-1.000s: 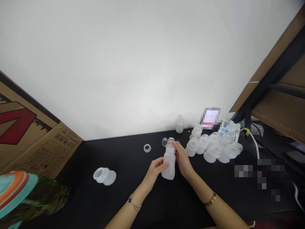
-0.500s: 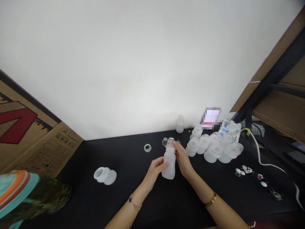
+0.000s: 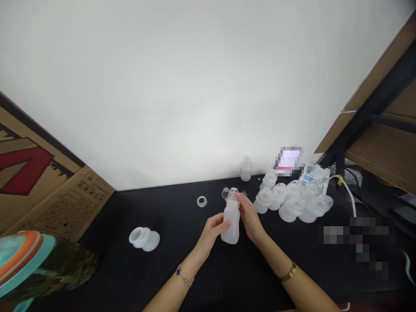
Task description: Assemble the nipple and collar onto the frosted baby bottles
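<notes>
A translucent white baby bottle with a clear cap on top is held nearly upright over the black table. My left hand is closed around the bottle's body, thumb across its front. Up at the neck and cap, my right hand grips with its fingers, some of them hidden behind the bottle. Just behind the bottle lies a clear dome cap. To the left rests a white ring. An uncapped white bottle lies on its side farther left.
Several capped bottles cluster at the right, and one bottle stands by the wall. Behind them are a blurred-out phone and a white cable. A large jug and cardboard occupy the left side.
The view has shifted very slightly. Both hands keep the same hold on the bottle, with no clear movement.
</notes>
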A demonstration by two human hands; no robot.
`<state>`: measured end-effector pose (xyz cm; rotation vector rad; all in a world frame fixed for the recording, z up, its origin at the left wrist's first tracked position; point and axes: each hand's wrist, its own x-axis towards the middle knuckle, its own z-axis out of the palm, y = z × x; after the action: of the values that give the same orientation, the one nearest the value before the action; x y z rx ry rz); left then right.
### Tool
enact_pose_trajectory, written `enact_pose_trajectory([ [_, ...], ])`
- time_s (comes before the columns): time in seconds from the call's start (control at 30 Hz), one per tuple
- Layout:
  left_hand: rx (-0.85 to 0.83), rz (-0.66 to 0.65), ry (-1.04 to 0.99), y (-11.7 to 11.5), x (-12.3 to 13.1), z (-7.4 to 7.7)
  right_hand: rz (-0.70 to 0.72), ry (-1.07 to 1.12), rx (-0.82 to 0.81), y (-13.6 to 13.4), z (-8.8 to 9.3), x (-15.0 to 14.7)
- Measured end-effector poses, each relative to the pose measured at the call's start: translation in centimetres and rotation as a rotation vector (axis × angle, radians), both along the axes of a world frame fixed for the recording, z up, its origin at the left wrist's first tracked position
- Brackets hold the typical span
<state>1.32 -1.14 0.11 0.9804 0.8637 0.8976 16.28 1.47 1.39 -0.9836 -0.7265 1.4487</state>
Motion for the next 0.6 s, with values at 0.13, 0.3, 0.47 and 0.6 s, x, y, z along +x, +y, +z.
enact_pose_trajectory([
  [0.13, 0.004, 0.011, 0.006, -0.03, 0.03, 0.01, 0.005, 0.007, 0.007, 0.06, -0.11, -0.04],
  [0.3, -0.008, 0.023, 0.005, -0.08, 0.06, 0.07, 0.002, 0.017, -0.002, 0.14, -0.29, -0.07],
  [0.47, -0.02, 0.024, 0.015, -0.13, 0.07, 0.24, 0.015, 0.009, 0.002, 0.02, -0.16, -0.03],
  [0.6, -0.023, 0.027, 0.022, -0.09, 0.02, 0.2, 0.013, 0.013, 0.007, 0.0, -0.18, -0.01],
])
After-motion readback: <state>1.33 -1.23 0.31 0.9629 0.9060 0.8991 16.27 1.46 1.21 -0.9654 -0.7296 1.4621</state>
